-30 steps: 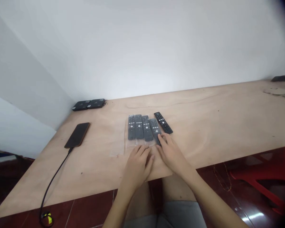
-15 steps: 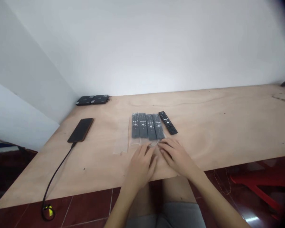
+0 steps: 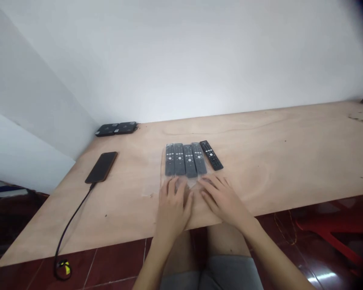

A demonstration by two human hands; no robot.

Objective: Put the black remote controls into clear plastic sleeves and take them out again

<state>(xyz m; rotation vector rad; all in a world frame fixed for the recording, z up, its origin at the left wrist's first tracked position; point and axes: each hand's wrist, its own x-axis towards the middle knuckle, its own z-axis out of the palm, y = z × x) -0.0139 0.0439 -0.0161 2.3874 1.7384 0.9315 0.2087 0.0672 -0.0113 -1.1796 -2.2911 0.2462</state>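
Several dark remote controls in clear plastic sleeves lie side by side in a row, among them a left-end remote and a right-end remote. Right of them an unwrapped black remote lies slanted, its top near the row. My left hand is open, palm down, its fingertips on the lower ends of the sleeves at the left. Flat beside it, my right hand is open with fingertips at the lower edge of the right-end sleeve. A clear plastic sleeve lies left of the row.
A smartphone with a black cable lies at the left of the wooden table. Two black boxes sit against the wall at the back left. A red chair stands at the right.
My left hand has shifted slightly left, its fingers now spread over the sleeves' lower ends. My right hand stays nearly in place. The view has turned a little.
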